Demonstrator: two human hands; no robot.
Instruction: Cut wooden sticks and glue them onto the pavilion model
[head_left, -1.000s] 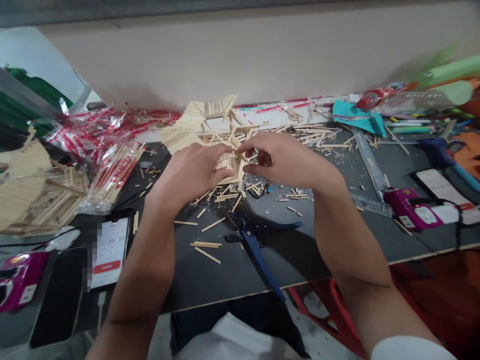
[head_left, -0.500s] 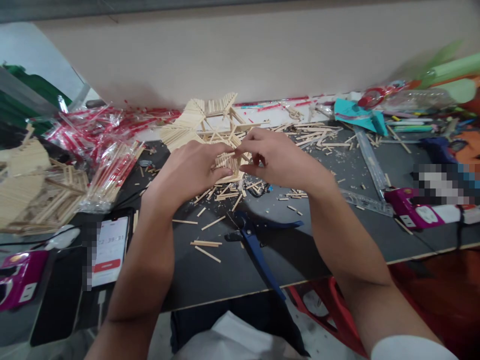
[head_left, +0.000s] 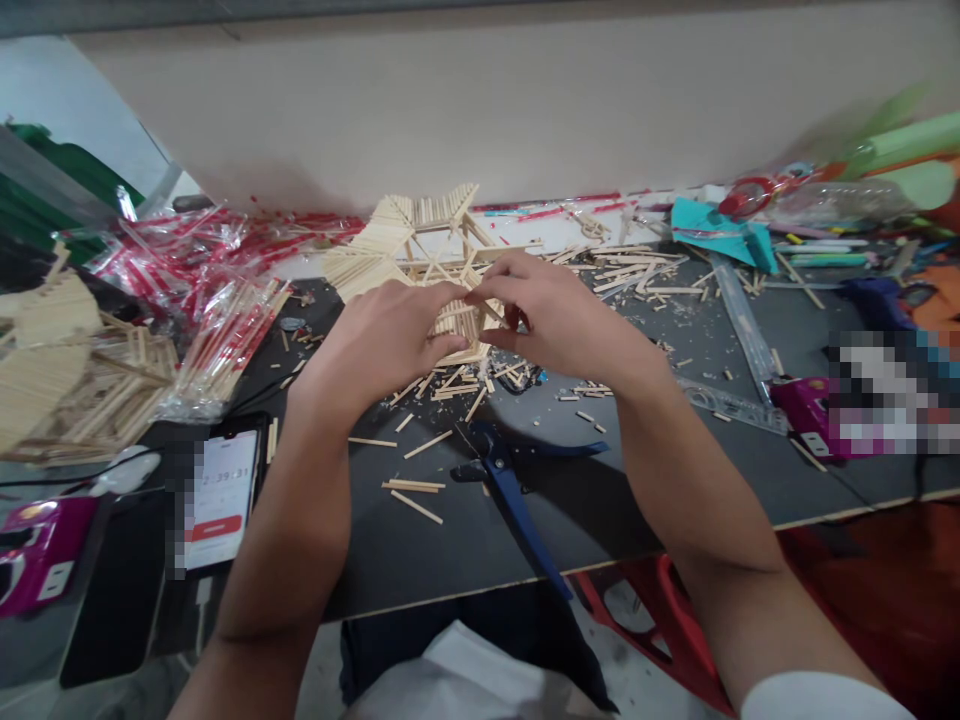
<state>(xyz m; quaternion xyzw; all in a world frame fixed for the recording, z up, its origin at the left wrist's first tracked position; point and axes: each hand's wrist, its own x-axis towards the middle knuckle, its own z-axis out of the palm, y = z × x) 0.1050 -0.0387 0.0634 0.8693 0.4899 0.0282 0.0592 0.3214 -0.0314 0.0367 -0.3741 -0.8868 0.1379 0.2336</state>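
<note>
Stick model (head_left: 386,238) of pale wooden sticks at centre, on a dark tabletop (head_left: 592,525) before a pale wall (head_left: 525,110); fan-like panels at left and back, open struts at right. Left hand (head_left: 390,330) at the near left of the model, back of the hand upward, thumb and index finger bent to a narrow gap in front of a slatted panel (head_left: 456,321). Right hand (head_left: 559,305) at the near right, fingers curled, thumb tip a little apart from the index finger. Index fingertips of the 2 hands close together over the panel; mutual contact, and any small stick in either grasp, impossible to tell. In front of the model: short cut pieces (head_left: 457,388), then a blue cutter (head_left: 529,535) with handles spread, and loose sticks (head_left: 416,506) to its left. At far left: a 2nd stick structure (head_left: 45,370), a clear-wrapped bundle of sticks (head_left: 225,350), crumpled red-and-clear wrappers (head_left: 195,245), and a phone (head_left: 223,490) with lit screen beside the left forearm. To the right: scattered longer sticks (head_left: 634,268), a transparent ruler (head_left: 739,320), a folded turquoise sheet (head_left: 720,237), and a magenta device (head_left: 804,405).
</note>
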